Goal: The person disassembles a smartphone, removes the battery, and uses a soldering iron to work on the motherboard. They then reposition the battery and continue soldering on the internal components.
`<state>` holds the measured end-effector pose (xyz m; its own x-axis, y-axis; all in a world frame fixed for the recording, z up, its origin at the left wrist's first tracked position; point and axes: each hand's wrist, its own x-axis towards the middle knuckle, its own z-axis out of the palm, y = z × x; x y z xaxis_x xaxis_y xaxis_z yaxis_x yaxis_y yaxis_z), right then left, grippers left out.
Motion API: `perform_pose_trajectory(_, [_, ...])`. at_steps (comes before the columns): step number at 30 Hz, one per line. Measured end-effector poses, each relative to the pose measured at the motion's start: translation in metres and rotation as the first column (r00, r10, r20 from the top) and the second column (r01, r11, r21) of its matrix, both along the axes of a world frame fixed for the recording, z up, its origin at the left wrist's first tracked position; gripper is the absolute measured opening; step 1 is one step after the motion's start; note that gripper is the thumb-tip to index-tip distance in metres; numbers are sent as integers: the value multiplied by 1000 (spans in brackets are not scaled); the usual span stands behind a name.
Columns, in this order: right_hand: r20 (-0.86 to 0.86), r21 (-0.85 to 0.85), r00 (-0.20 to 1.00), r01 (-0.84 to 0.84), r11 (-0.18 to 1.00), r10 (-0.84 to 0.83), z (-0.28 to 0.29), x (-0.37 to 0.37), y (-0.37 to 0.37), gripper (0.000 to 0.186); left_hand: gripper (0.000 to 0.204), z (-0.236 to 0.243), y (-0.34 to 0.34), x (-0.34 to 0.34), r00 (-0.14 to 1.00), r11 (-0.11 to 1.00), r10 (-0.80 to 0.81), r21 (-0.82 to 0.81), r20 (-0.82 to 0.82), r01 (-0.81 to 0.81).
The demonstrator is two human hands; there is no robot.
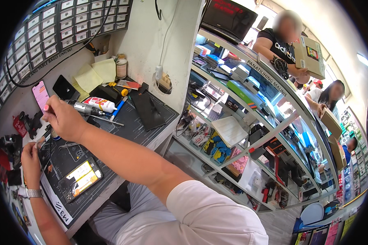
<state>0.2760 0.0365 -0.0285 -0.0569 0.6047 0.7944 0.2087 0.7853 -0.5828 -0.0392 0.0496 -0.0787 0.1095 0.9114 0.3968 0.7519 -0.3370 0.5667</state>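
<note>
My right hand (61,122) is closed around a small tool with a red tip (47,107), beside a pink-screened phone (41,93) and a silver cylindrical tool (81,107). Lower left, my left hand (30,159) has its fingers curled round something small that I cannot make out, near a dark cable and tweezers (69,145). On the dark work mat (120,165) lie a loose phone back (75,152) and an opened phone with a yellow battery (81,179). A white tube (100,104), a blue tool (118,109) and a dark slab (147,112) lie behind.
A drawer organizer (69,24) hangs above the bench. A white partition (176,57) separates it from a crowded glass display counter (253,122) on the right. Beyond that are a black monitor (227,20), people (274,45) and cardboard boxes (308,57).
</note>
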Motion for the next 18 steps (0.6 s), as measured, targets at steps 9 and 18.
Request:
perform_pose_trajectory(9, [58,70,997,47,996,-51,-4,-9,-1,30,30,-11,1,-14,998,996,-47,79,-43,50])
perform_pose_trajectory(18, [-144,-61,965,-228,972,218,1,-23,-11,29,41,15,-36,40,947,978,-194,-28,258,208])
